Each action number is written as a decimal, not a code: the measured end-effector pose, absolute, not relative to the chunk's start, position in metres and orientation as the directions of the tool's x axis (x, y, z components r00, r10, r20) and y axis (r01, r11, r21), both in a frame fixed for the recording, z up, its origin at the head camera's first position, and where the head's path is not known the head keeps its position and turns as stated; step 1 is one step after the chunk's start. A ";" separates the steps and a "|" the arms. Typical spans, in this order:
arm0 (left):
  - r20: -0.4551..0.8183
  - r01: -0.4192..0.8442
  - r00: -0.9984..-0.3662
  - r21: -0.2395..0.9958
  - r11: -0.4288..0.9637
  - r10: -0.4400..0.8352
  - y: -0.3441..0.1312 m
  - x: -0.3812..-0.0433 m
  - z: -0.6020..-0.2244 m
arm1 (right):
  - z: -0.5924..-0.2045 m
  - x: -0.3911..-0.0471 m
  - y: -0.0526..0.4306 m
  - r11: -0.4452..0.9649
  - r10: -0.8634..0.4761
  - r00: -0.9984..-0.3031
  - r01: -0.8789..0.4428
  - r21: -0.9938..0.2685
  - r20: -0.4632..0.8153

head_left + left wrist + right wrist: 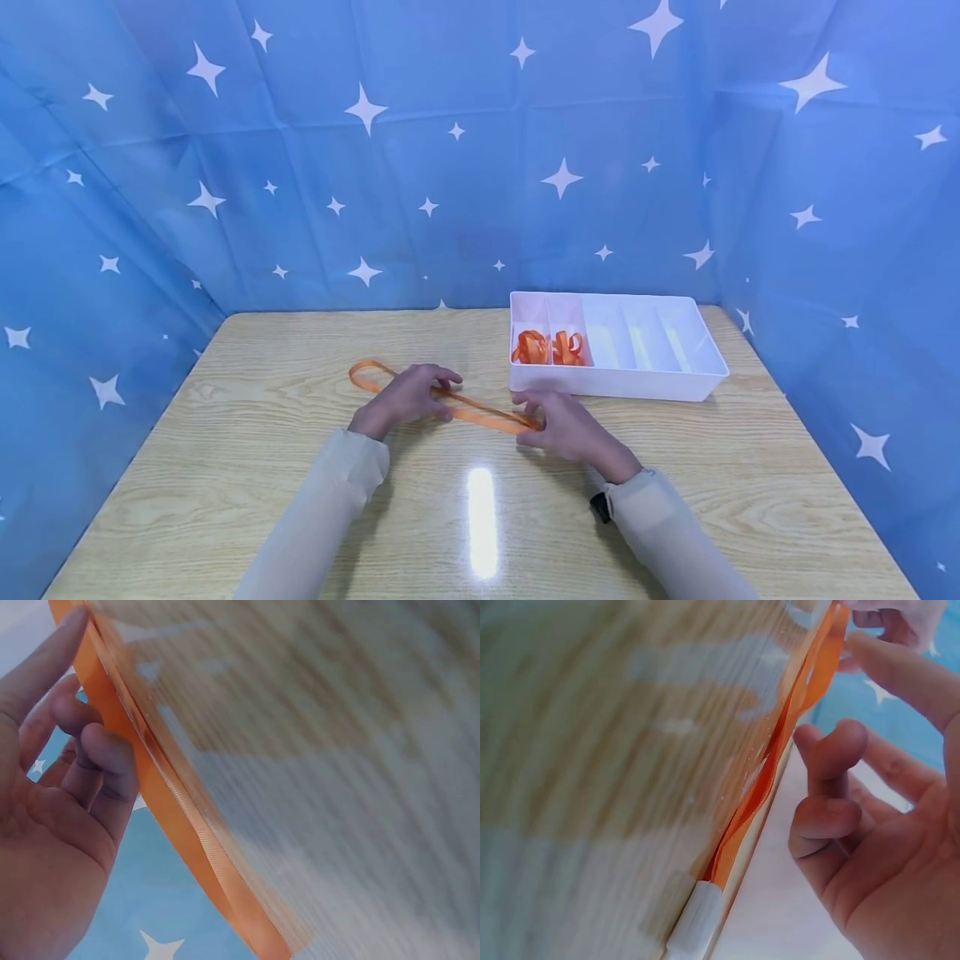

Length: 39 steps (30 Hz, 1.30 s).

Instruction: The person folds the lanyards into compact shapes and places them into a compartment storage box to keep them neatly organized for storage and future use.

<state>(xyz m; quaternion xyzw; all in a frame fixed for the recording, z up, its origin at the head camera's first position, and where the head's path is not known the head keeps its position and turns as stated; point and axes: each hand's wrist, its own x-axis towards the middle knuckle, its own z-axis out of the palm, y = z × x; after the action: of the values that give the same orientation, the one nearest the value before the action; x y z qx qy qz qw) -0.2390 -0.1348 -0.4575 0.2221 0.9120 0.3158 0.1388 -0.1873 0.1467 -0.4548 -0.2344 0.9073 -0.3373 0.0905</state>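
Note:
A long orange ribbon point(480, 413), folded into a flat loop, lies along the wooden table; its rounded left end point(363, 377) stands out past the left hand. Over the middle of the ribbon is the left hand point(408, 393), thumb and forefinger spread to either side; in the left wrist view one fingertip point(81, 619) overlaps the ribbon edge and the other fingers bend loosely. At the ribbon's right end the right hand point(562, 423) hovers with thumb and fingers apart. A small white piece point(696, 919) sits at the ribbon's end in the right wrist view.
A white divided box point(615, 382) stands behind the right hand at the back right. Two of its left compartments hold coiled orange ribbons point(532, 347) point(568, 347). Blue star-patterned cloth point(450, 167) hangs around the table's back and sides.

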 end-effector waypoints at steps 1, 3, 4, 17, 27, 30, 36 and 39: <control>-0.110 0.326 -0.860 0.634 0.701 0.499 -0.134 -0.239 -0.457 | -0.455 -0.187 0.147 0.670 -0.480 -0.877 -0.351 -0.654 -0.022; -0.106 0.341 -0.854 0.625 0.703 0.509 -0.134 -0.239 -0.457 | -0.456 -0.188 0.146 0.686 -0.474 -0.879 -0.338 -0.644 -0.043; -0.109 0.342 -0.852 0.624 0.703 0.511 -0.133 -0.239 -0.457 | -0.456 -0.187 0.145 0.693 -0.474 -0.879 -0.336 -0.638 -0.052; -0.106 0.370 -0.845 0.591 0.717 0.524 -0.129 -0.236 -0.455 | -0.459 -0.187 0.144 0.697 -0.514 -0.855 -0.369 -0.615 -0.069; -0.084 0.407 -0.833 0.575 0.710 0.546 -0.128 -0.235 -0.455 | -0.459 -0.184 0.142 0.710 -0.508 -0.853 -0.339 -0.617 -0.116; -0.064 0.421 -0.830 0.579 0.698 0.554 -0.127 -0.235 -0.454 | -0.458 -0.183 0.142 0.722 -0.491 -0.861 -0.316 -0.616 -0.134; -0.011 0.446 -0.832 0.581 0.681 0.554 -0.124 -0.235 -0.449 | -0.456 -0.182 0.144 0.735 -0.471 -0.871 -0.300 -0.609 -0.139; -0.004 0.453 -0.832 0.573 0.683 0.555 -0.121 -0.235 -0.445 | -0.456 -0.182 0.145 0.734 -0.474 -0.870 -0.309 -0.605 -0.131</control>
<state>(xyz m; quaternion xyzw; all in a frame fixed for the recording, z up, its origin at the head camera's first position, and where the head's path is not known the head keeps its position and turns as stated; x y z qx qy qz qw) -0.2348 -0.1208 -0.4447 0.2762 0.9130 0.2866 0.0888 -0.1822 0.1446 -0.4559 -0.2127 0.9205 -0.2963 0.1398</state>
